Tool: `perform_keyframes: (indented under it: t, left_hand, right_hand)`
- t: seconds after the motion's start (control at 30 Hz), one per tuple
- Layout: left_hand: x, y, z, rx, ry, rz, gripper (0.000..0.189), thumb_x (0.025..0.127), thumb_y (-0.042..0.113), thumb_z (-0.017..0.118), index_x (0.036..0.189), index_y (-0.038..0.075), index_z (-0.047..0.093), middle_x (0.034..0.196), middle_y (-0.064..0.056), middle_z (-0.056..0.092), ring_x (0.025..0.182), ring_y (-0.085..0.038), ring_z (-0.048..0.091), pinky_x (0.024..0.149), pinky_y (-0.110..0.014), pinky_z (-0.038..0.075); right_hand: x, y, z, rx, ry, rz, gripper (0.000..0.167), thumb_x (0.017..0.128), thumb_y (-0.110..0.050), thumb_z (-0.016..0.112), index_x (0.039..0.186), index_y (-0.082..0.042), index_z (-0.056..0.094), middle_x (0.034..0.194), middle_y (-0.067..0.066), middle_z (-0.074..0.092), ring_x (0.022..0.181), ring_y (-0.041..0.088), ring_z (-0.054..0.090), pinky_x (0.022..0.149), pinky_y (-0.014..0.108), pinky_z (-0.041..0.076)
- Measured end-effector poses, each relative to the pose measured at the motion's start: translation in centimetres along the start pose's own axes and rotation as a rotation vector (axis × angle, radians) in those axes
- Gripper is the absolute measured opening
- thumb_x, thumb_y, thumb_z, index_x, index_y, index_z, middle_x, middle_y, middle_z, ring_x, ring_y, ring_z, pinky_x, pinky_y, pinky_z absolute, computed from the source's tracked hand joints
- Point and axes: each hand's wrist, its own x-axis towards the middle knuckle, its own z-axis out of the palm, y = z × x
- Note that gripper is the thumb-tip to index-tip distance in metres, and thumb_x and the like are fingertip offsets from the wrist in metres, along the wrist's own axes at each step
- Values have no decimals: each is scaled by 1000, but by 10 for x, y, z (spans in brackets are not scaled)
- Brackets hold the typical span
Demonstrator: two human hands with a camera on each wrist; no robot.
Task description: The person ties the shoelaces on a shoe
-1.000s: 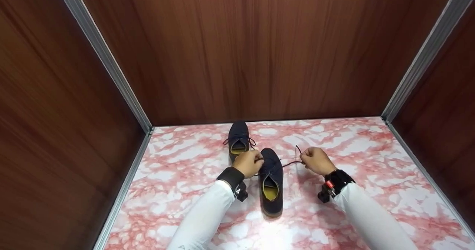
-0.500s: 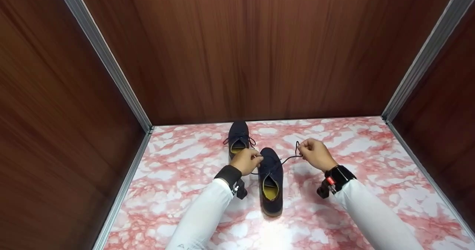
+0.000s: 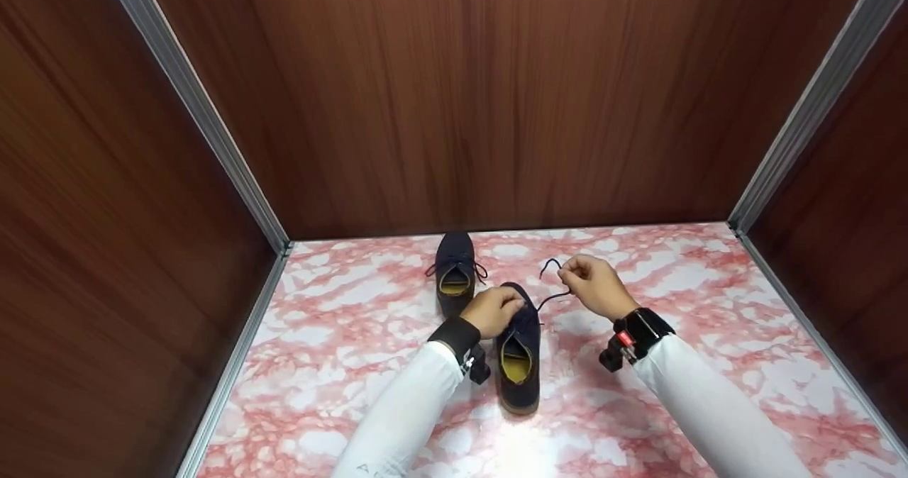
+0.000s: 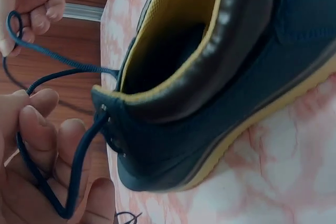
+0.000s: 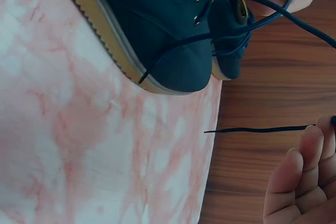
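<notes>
A dark navy lace-up shoe (image 3: 523,391) with a yellow lining stands upright, toe pointing away. My left hand (image 3: 491,313) is over its lacing, pinching one shoelace (image 4: 76,169) that loops across the fingers in the left wrist view. To the right of the shoe, my right hand (image 3: 594,286) pinches the other lace (image 3: 553,296) above the floor surface, its free end (image 5: 252,129) sticking out past the fingertips. Both laces run from the top eyelets, and they cross near my left fingers in the right wrist view. The left hand hides part of the shoe's front.
A matching shoe (image 3: 454,247), its lace tied in a bow, stands behind and left, close to the back wall (image 3: 454,109). Red-and-white marbled surface (image 3: 340,364) lies beneath. Brown wood-grain panels with metal edge strips (image 3: 206,116) enclose the sides.
My left hand has shifted right, over the shoe's lacing. The right hand has risen slightly and moved left, and its lace end now bends over toward the shoe. Both shoes stay put.
</notes>
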Motion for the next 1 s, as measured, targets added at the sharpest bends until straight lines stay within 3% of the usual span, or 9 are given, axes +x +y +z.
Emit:
perform_keyframes:
  t: [0.2,0.37,0.57,0.87,1.0]
  left_hand:
    - [1,0,5,-39,-43,-13,24,106,20,55,105,10,78,107,-4,77,99,-13,67,92,-27,53]
    - [0,0,7,-102,-68,-38,27,95,21,60,111,8,78,104,-2,75,93,-7,62,87,-22,51]
    - [1,2,11,-22,-42,-48,24,93,34,74,103,13,77,86,5,66,79,-5,55,78,-22,49]
    - [-2,6,17,32,20,-47,21,96,32,73,86,14,73,70,10,56,69,-6,53,68,-22,44]
    - [-2,5,20,39,26,-42,22,97,31,73,82,15,70,64,13,50,62,-4,48,61,-20,38]
  right_hand:
    - [6,-11,4,12,-6,-35,13,99,-13,69,93,-3,72,71,-6,59,64,4,53,61,21,42]
    - [11,-19,7,11,-1,-42,13,99,-14,69,92,-4,73,73,-5,61,65,2,53,63,20,42]
    - [16,-31,12,18,-25,-71,12,99,-13,70,91,-5,73,72,-4,58,62,1,50,60,20,40]
    - [24,-48,20,-3,-46,-115,9,98,-13,71,91,-7,74,72,-2,61,62,3,53,61,21,43]
    - [25,-52,23,-61,-86,-140,8,98,-13,72,93,-8,76,81,2,69,71,6,57,68,22,46]
